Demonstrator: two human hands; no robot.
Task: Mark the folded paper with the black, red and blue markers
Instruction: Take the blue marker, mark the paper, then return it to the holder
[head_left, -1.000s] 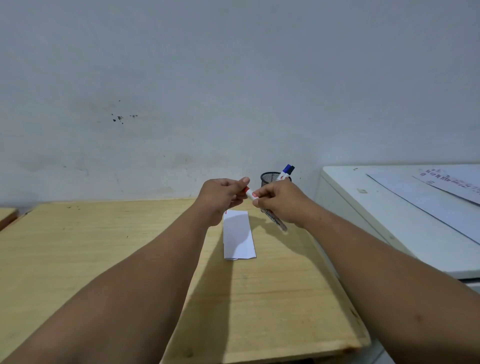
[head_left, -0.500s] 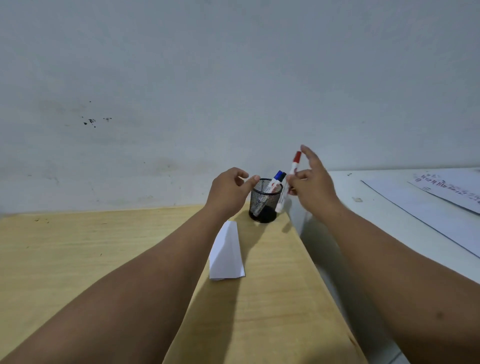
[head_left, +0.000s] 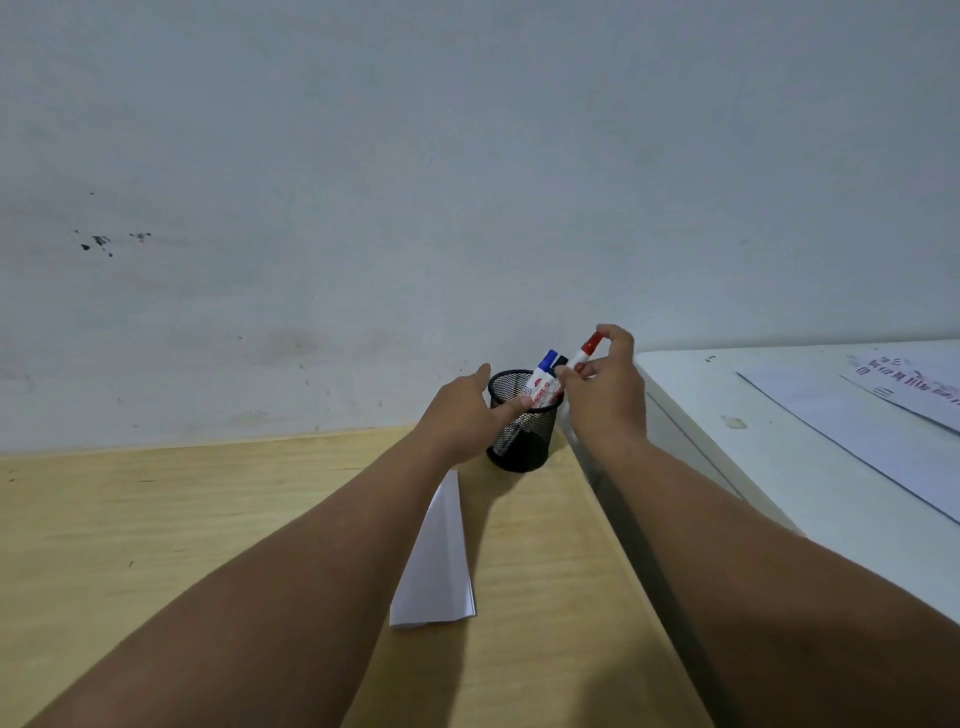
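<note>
From my head camera, I am looking down my two bare forearms at a pale wooden desk (head_left: 156, 545) pushed against a grey-white wall (head_left: 467, 156) that has a few dark specks on its left part. Just to the right of the desk stands a white cabinet top (head_left: 753, 441), with printed sheets (head_left: 883, 415) lying on it; their red and dark print is too blurred for me to read.

My right hand (head_left: 608, 395) is closed in a pinch on the red marker (head_left: 584, 352), thumb and fingertips around its white barrel, red cap pointing up and tilted right, held over the rim of the black mesh pen cup (head_left: 522, 441) at the desk's far right corner. My left hand (head_left: 462, 421) is loosely open and holds nothing; its extended finger lies against the cup's near rim.

The blue marker (head_left: 543, 374) stands in the cup, with the black marker (head_left: 561, 362) showing only its cap behind it. The blue one's barrel carries a red label whose letters I cannot make out.

The folded paper (head_left: 439, 566) lies flat on the desk between my arms, just short of the cup, partly under my left forearm.
</note>
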